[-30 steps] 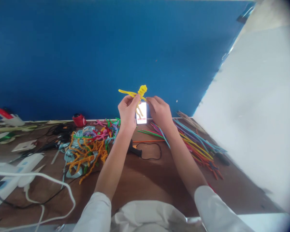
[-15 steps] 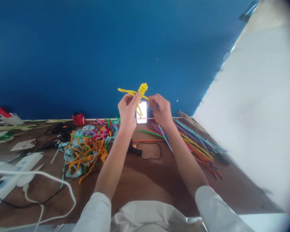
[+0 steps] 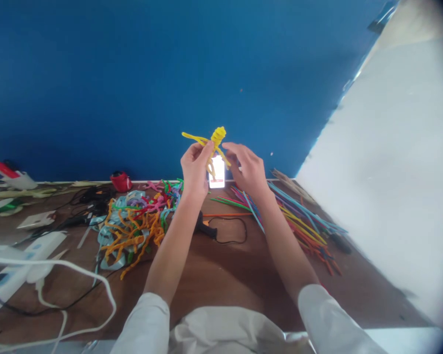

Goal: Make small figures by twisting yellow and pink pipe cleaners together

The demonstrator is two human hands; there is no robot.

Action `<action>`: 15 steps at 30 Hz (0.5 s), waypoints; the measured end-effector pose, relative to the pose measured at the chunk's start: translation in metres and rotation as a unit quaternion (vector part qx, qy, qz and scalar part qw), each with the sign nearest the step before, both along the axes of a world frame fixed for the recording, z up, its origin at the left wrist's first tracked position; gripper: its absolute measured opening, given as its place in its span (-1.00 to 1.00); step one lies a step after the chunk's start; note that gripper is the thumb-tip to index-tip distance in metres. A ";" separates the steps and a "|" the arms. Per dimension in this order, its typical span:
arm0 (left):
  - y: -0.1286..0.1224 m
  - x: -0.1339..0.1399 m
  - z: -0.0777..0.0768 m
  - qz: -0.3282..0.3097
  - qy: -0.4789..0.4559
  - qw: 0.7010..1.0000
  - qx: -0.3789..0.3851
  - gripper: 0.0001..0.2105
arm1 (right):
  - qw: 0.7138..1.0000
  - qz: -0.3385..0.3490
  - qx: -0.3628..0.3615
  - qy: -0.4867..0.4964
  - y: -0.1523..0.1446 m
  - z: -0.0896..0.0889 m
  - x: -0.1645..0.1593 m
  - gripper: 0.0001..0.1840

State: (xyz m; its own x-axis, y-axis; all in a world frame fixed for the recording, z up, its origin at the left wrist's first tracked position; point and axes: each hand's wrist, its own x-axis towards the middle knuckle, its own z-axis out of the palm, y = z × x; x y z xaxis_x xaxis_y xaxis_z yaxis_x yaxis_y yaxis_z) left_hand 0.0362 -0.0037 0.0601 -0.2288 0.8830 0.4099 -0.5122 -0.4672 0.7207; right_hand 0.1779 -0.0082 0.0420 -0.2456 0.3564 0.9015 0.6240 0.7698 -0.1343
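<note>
Pinched between the thumb and fingers of my left hand [image 3: 196,167] is a yellow pipe cleaner figure [image 3: 218,135]. Its upper end is a coiled bundle, and thin yellow strands stick out to the left, down and to the right. My right hand [image 3: 246,167] is just right of the figure, its fingers curved and apart, close to the right-hand strand; it appears to hold nothing. Behind the figure, a phone [image 3: 217,178] with a bright screen stands upright near the wall, partly covered by the yellow strands.
Left lies a heap of twisted orange and coloured pipe cleaners [image 3: 133,236]. Straight pipe cleaners [image 3: 302,221] spread out at right. A black glue gun [image 3: 205,228] with its cord is between. A red object [image 3: 120,182], a power strip [image 3: 25,265] and white cable [image 3: 107,290] are at left.
The fingers of my right hand have come off the right-hand yellow strand, which now bends downward. My left hand keeps the figure in nearly the same place.
</note>
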 end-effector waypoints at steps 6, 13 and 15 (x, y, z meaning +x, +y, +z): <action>0.002 0.002 -0.001 -0.007 0.002 0.999 -0.032 -0.84 | 0.994 -0.053 0.092 0.003 0.002 -0.003 0.005 -0.82; 0.003 0.001 -0.001 -0.006 -0.001 0.999 -0.045 -0.82 | 0.998 -0.016 0.032 0.042 -0.001 0.000 0.005 -0.78; 0.003 0.001 -0.001 -0.005 0.001 0.999 -0.053 -0.81 | 0.996 0.011 0.000 0.091 -0.005 0.002 0.002 -0.78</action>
State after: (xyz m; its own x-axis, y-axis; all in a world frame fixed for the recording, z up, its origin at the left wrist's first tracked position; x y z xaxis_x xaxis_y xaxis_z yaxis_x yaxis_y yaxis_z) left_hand 0.0373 -0.0003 0.0592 -0.2184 0.9237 0.3148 -0.5158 -0.3831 0.7663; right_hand 0.1803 -0.0128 0.0440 -0.0858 0.3520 0.9321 0.5730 0.7828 -0.2429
